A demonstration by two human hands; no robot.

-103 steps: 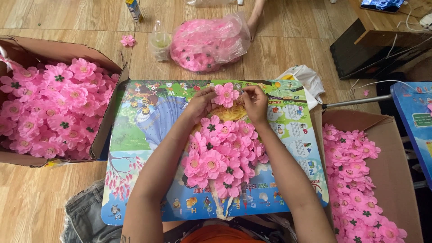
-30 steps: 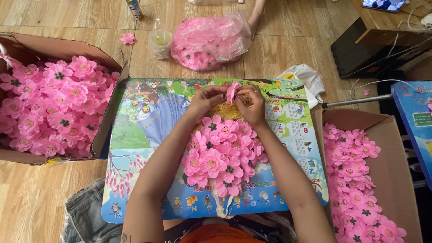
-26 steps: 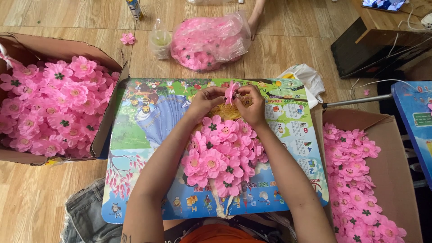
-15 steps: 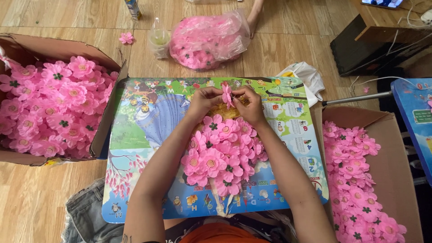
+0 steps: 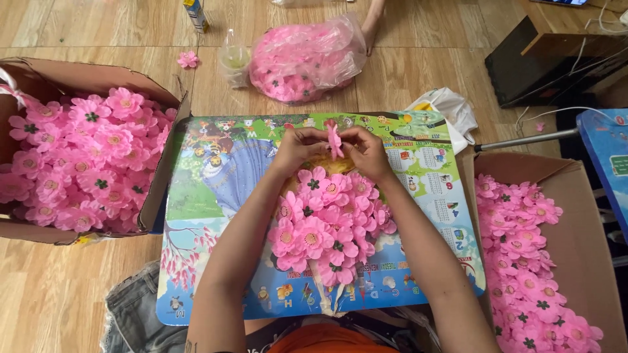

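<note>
Wooden floor (image 5: 59,307) is carrying everything in view. A colourful picture board (image 5: 216,196) is lying at centre, serving as the work surface over the person's lap. At left, a cardboard box (image 5: 157,196) is sitting just beside the board, filled with pink fabric flowers. At right, a second cardboard box (image 5: 582,235) is holding a looser layer of the same flowers along its left half. Far of the board, a clear plastic bag (image 5: 307,55) is bulging with more pink flowers; a small clear bottle (image 5: 233,59) is standing just left of it. A pile of pink flowers (image 5: 330,225) is lying on the middle of the board, between the forearms.

Left hand (image 5: 297,147) and right hand (image 5: 363,149) are meeting at the far edge of the pile. Fingers of both hands are pinching together on a single pink flower (image 5: 335,139), held edge-on and raised just above the pile. A lone stray flower (image 5: 188,59) is lying on the floor, far left of the bottle.
</note>
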